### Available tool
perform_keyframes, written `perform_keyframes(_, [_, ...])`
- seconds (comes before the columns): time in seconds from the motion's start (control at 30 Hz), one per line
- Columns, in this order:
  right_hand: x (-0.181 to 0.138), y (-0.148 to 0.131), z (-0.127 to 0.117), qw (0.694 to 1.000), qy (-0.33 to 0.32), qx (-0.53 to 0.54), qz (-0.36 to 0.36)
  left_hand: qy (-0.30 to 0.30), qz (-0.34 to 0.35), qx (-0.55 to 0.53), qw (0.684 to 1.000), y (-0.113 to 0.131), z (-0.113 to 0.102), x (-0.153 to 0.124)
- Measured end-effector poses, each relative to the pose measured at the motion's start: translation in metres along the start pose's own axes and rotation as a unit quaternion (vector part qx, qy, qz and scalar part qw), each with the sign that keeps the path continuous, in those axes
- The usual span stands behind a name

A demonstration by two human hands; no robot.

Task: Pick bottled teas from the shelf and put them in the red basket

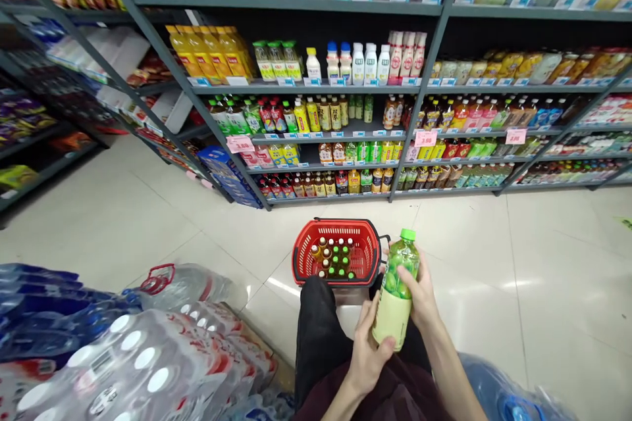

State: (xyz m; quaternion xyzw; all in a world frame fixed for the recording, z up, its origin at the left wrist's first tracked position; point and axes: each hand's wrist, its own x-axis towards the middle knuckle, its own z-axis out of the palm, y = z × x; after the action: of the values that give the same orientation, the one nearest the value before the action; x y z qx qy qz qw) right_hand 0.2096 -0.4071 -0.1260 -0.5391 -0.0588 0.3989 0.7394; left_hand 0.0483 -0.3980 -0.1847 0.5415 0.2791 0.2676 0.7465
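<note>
A green-capped drink bottle (392,325) with a pale green label and green fruit pictured on it is held tilted over my lap. My left hand (366,348) wraps round its lower part. Higher up, my right hand (421,286) grips the upper side, its thumb across the front. Just beyond my knees stands a red shopping basket (302,262) on the floor. Inside it, several upright bottles with green, white and orange caps (336,260) are grouped together.
Shelves (296,89) full of bottled drinks run across in front. Shrink-wrapped water packs (143,362) are stacked at my left, near a large clear jug (187,286). Another big blue-tinted bottle (508,388) lies at lower right. Pale floor tiles (494,263) extend to the right.
</note>
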Motion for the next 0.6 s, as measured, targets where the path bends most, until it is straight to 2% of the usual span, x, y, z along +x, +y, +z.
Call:
perform_keyframes(0.1, [-0.006,0.012,-0.01,0.983,-0.053,-0.166,0.06,0.017,0.085,0.162,0.983,-0.006,-0.025,0.008])
perform_keyframes(0.2, [-0.008,0.022,-0.018,0.958,-0.121,-0.25,0.071,-0.018,0.118,0.249,0.961,-0.009,-0.052,0.02])
perform_keyframes(0.3, [0.001,0.033,-0.021,0.957,-0.15,-0.241,0.061,-0.098,0.077,0.285,0.95,-0.007,-0.078,0.037])
perform_keyframes(0.37, [0.015,0.04,-0.02,0.963,-0.108,-0.237,0.062,-0.13,0.021,0.34,0.931,-0.01,-0.098,0.049])
perform_keyframes(0.43, [0.036,0.042,-0.019,0.97,-0.032,-0.234,0.059,-0.129,-0.047,0.443,0.886,-0.02,-0.123,0.058])
perform_keyframes(0.47, [0.051,0.042,-0.018,0.972,0.007,-0.231,0.05,-0.117,-0.09,0.507,0.849,-0.029,-0.138,0.059])
perform_keyframes(0.57, [0.112,0.039,-0.016,0.969,0.087,-0.231,0.004,-0.032,-0.254,0.665,0.702,-0.066,-0.185,0.058])
perform_keyframes(0.6, [0.139,0.038,-0.015,0.967,0.098,-0.235,-0.018,0.019,-0.306,0.675,0.671,-0.08,-0.2,0.058])
